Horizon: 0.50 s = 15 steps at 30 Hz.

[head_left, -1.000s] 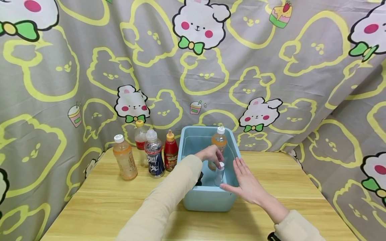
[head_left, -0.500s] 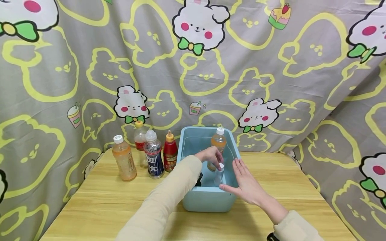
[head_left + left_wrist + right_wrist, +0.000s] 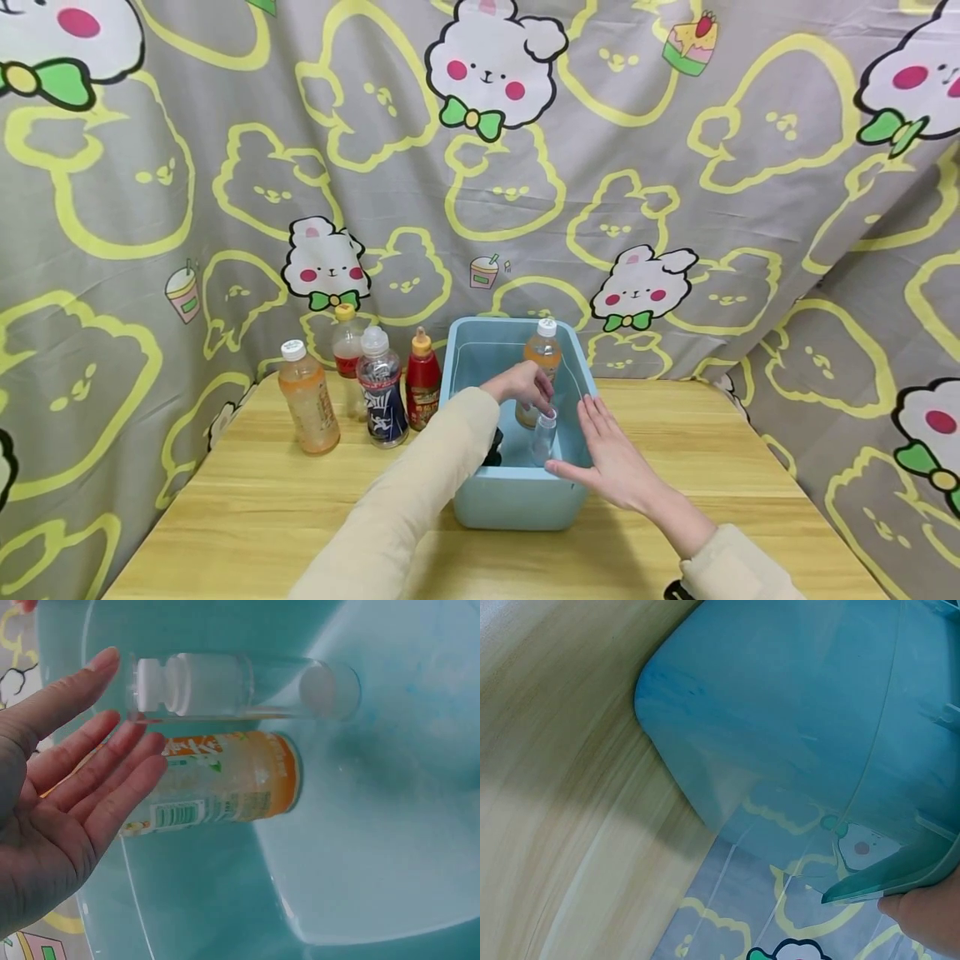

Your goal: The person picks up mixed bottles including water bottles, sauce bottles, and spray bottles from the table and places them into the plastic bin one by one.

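A light-blue plastic bin [image 3: 517,500] stands on the table. My left hand [image 3: 521,385] reaches down into it, fingertips close to the top of a small clear bottle [image 3: 544,437]. In the left wrist view those fingers spread loosely beside the clear bottle [image 3: 262,688], which has a white top under a transparent cover. An orange-labelled drink bottle [image 3: 543,354] with a white cap stands behind it in the bin. My right hand [image 3: 618,462] rests straight-fingered along the bin's near right corner, thumb on the rim. In the right wrist view only part of that hand [image 3: 930,915] shows.
Left of the bin stand a white-capped orange drink bottle [image 3: 309,408], a yellow-capped bottle [image 3: 347,346], a dark-blue-labelled bottle [image 3: 384,400] and a red sauce bottle [image 3: 423,383]. A dark object [image 3: 493,450] shows inside the bin, partly behind my left sleeve. A patterned curtain [image 3: 517,192] hangs behind the table.
My left fingertips have shifted slightly right at the clear bottle's top. My right hand, the bin and the other bottles have stayed in place.
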{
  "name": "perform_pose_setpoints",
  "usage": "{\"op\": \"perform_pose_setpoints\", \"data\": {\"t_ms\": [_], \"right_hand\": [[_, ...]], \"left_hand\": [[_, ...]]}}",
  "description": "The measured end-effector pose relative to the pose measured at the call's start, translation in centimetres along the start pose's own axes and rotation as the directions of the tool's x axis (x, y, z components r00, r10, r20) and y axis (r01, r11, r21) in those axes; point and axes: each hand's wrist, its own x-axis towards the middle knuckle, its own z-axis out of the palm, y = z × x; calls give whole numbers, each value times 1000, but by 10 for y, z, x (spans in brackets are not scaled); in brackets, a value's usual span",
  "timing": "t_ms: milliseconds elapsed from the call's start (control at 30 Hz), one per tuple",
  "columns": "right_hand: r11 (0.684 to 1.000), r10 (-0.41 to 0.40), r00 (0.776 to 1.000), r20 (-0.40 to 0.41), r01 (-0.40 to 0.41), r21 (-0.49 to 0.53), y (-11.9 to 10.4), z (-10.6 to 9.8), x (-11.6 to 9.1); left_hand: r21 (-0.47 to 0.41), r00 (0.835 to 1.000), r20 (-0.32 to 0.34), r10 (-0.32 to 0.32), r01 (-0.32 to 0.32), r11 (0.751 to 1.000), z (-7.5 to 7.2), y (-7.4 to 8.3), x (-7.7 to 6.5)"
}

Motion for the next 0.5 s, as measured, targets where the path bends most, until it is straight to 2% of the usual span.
{"op": "perform_pose_setpoints", "data": {"t_ms": [233, 500], "right_hand": [[1000, 4, 1000, 0, -4, 8, -1, 0, -1], [1000, 5, 1000, 2, -5, 2, -2, 0, 0]], "left_hand": [[-10, 998, -42, 39, -40, 999, -6, 3, -3], [-107, 993, -66, 98, -105, 989, -14, 10, -7]]}}
